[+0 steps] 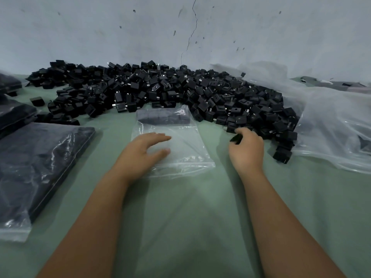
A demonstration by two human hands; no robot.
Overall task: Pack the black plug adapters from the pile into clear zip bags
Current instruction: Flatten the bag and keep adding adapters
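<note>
A big pile of black plug adapters [160, 87] stretches along the wall across the green table [200, 207]. In front of it lies a clear zip bag [186, 149], mouth towards me, with a row of adapters [163, 118] packed at its far end. My left hand [143, 153] rests on the bag's near half with its fingers spread. My right hand [248, 149] is at the pile's near right edge, fingers curled round a black adapter [236, 138].
Filled zip bags [40, 167] of adapters lie stacked at the left. A large crumpled clear plastic sheet [331, 125] covers the right side under the pile. A loose adapter [283, 154] sits by my right hand. A grey cracked wall [180, 27] stands behind.
</note>
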